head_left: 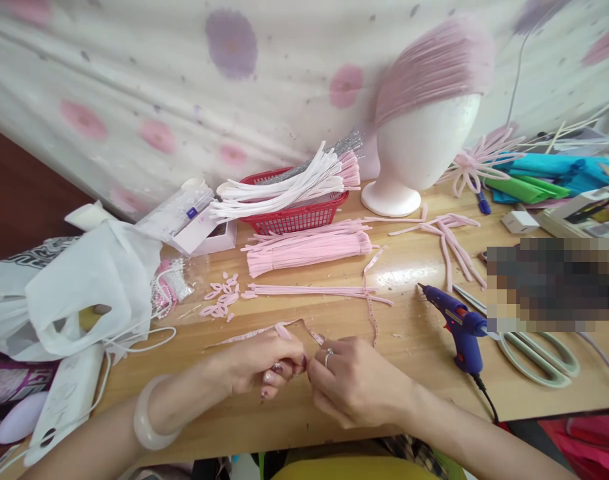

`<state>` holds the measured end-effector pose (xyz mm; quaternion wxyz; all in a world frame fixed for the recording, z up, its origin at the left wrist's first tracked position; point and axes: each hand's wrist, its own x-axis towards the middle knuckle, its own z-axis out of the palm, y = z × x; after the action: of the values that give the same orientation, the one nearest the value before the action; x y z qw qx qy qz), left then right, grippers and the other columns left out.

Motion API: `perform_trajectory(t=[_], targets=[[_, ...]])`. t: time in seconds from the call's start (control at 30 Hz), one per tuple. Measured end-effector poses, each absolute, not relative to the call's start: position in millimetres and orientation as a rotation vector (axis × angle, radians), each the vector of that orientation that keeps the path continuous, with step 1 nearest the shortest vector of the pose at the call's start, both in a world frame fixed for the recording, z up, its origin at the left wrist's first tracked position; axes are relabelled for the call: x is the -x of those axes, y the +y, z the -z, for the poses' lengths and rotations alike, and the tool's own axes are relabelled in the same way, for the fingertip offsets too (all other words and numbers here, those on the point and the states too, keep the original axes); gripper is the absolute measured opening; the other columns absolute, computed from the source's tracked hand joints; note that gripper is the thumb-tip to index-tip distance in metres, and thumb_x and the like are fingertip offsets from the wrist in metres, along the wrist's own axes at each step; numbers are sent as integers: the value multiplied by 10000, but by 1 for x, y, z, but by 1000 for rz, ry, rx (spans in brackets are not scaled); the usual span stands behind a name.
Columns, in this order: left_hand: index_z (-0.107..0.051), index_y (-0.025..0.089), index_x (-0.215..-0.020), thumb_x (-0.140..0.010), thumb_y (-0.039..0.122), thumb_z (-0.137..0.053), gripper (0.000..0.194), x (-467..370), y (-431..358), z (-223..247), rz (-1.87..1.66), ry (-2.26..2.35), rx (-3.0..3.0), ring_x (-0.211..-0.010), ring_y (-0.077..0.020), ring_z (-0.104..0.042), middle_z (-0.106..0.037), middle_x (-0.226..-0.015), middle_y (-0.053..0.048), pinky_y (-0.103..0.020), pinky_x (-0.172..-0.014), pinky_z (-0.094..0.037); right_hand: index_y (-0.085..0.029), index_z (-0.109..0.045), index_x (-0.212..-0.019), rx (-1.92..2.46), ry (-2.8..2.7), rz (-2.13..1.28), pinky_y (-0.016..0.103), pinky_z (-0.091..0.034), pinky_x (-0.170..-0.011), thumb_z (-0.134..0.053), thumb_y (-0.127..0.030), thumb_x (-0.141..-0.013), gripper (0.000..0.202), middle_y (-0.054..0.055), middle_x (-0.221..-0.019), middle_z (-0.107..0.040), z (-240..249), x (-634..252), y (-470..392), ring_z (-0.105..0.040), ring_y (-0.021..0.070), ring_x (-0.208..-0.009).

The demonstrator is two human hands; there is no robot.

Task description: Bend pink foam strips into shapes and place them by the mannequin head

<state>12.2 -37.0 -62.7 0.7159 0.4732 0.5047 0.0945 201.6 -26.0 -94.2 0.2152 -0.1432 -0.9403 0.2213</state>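
Observation:
My left hand (269, 363) is closed, and a short pink pipe cleaner piece (283, 331) pokes up out of it. My right hand (351, 380), a ring on one finger, is closed too, its fingertips meeting those of the left; what it pinches is hidden. Just behind both hands lies a thin measuring tape (247, 335), part of it covered by them. Small pink looped pieces (219, 303) are scattered farther left. Beyond the hands, several loose pink pipe cleaners (314, 291) lie side by side in front of a thick pink bundle (309, 253).
A blue glue gun (454, 323) and large scissors (539, 353) lie at the right. Behind stand a red basket (299, 217) of white and pink pipe cleaners and a white foam head (424, 147). At left are a white plastic bag (94, 280) and a power strip (67, 400).

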Motion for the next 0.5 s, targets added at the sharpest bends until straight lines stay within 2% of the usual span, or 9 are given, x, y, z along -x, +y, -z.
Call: perform_trajectory(t=[0.07, 0.1, 0.2, 0.27, 0.33, 0.4, 0.5], targets=[[-443, 244, -543, -662, 288, -457, 128, -11, -37, 61, -173, 1089, -998, -325, -78, -183, -257, -413, 103, -238, -315, -318, -197, -497, -650, 373, -2563, -769, 290, -178, -501, -451, -144, -822, 186, -16, -547, -402, 92, -201, -25, -218, 131, -520], [-452, 243, -549, -663, 296, -457, 126, -11, -39, 60, -188, 1088, -988, -323, -82, -206, -267, -411, 100, -245, -323, -346, -199, -484, -636, 418, -2493, -951, 276, -198, -496, -456, -150, -814, 186, -26, -545, -393, 90, -201, -24, -235, 122, -510], [-472, 233, -615, -707, 306, -493, 120, -12, -44, 52, -348, 1098, -1131, -381, -101, -369, -403, -485, 61, -242, -398, -400, -186, -513, -616, 612, -1958, -1787, 210, -303, -440, -459, -191, -808, 200, -45, -512, -427, 90, -202, -19, -325, 85, -430], [-490, 218, -653, -720, 227, -529, 79, -12, -45, 48, -490, 1059, -1470, -468, -105, -431, -487, -568, 30, -230, -456, -378, -166, -564, -609, 586, -1409, -2299, 193, -400, -381, -482, -222, -764, 185, -53, -465, -467, 96, -201, -13, -333, 70, -347], [-473, 209, -643, -722, 120, -505, 124, -12, -42, 46, -598, 934, -1858, -498, -97, -398, -488, -573, 29, -228, -486, -341, -149, -593, -591, 396, -956, -2713, 193, -453, -329, -504, -237, -713, 176, -73, -382, -429, 106, -198, -7, -268, 59, -273], [-429, 210, -620, -705, 45, -477, 192, -11, -38, 47, -659, 782, -2084, -490, -87, -350, -445, -537, 48, -221, -482, -312, -132, -614, -591, 151, -615, -3040, 175, -477, -313, -521, -243, -716, 191, -89, -321, -364, 116, -195, -3, -239, 58, -240], [-348, 219, -604, -681, 0, -456, 255, -11, -31, 50, -658, 639, -2179, -471, -76, -294, -380, -531, 71, -218, -449, -272, -112, -628, -614, -49, -295, -3253, 159, -516, -347, -536, -237, -747, 204, -88, -309, -361, 125, -192, -2, -245, 58, -232]])
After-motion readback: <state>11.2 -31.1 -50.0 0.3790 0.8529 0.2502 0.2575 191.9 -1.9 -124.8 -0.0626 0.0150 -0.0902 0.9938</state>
